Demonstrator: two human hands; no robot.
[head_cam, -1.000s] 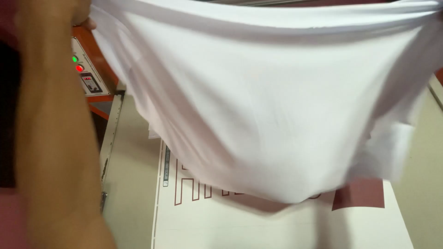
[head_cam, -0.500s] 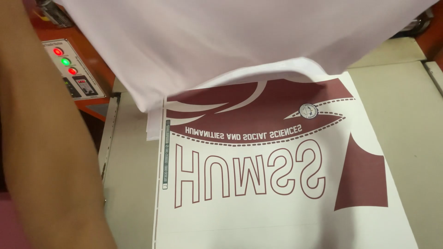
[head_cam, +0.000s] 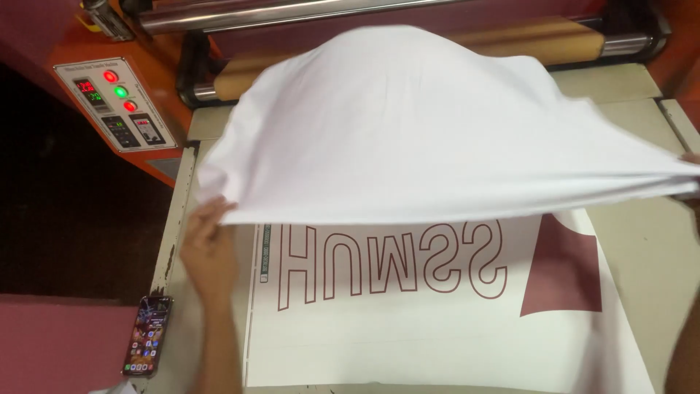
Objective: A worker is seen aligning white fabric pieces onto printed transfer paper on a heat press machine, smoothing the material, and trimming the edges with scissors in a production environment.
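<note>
From the head camera, we spread a white cotton garment (head_cam: 437, 131) over a printed transfer sheet (head_cam: 437, 321) on the press tabletop (head_cam: 642, 241). Our left hand (head_cam: 208, 248), at eight o'clock, pinches the garment's near corner, its grip closed on the hem. Our right hand (head_cam: 691, 159), at three o'clock, barely shows at the frame edge; we cannot tell its grip. The cloth billows, so we judge it light, soft and limp, best held at its corners. A control panel (head_cam: 120, 102) sits at ten o'clock, a smartphone (head_cam: 148, 335) at seven.
</note>
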